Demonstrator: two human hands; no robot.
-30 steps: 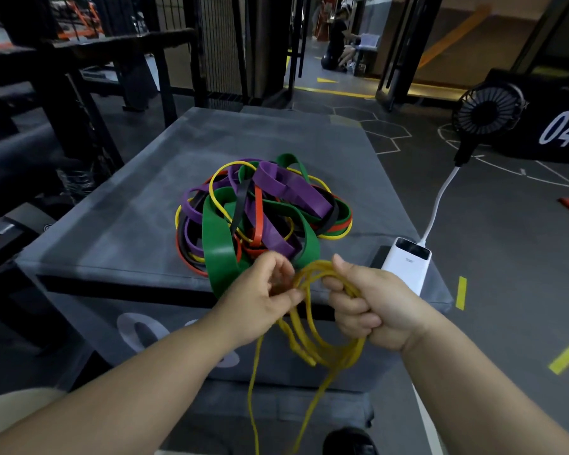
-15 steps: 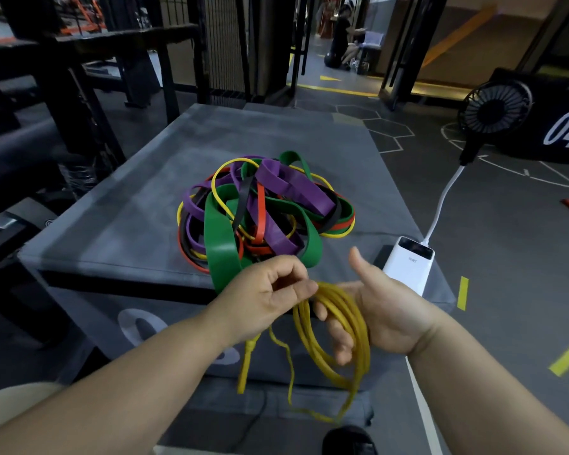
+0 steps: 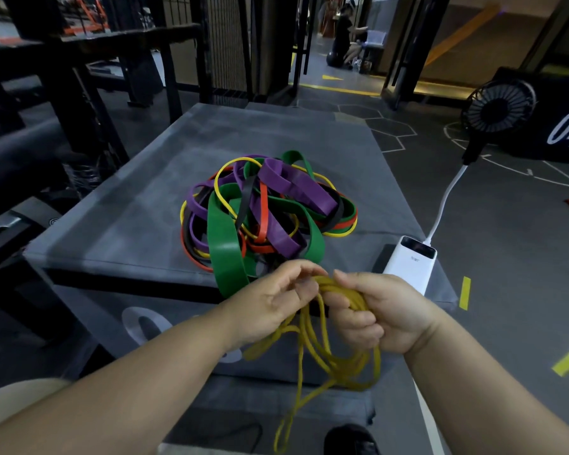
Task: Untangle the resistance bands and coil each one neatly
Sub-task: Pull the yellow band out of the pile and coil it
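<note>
Grey padded box at frame centre carries the tangled bands. Lower centre — right hand grips the yellow band coils; left hand pinches a strand.

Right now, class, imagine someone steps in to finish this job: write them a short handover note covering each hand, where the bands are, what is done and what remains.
Right hand: closed around the gathered loops of the thin yellow band.
Left hand: fingertips pinching the same band beside the right hand.
The yellow band is free of the pile; several loops are formed, and a loose tail hangs below the hands.
The tangled pile of green, purple, red, black and yellow bands sits on the grey padded box.
Left to do: wind in the tail, set the coil down, then untangle and coil the rest.
</note>
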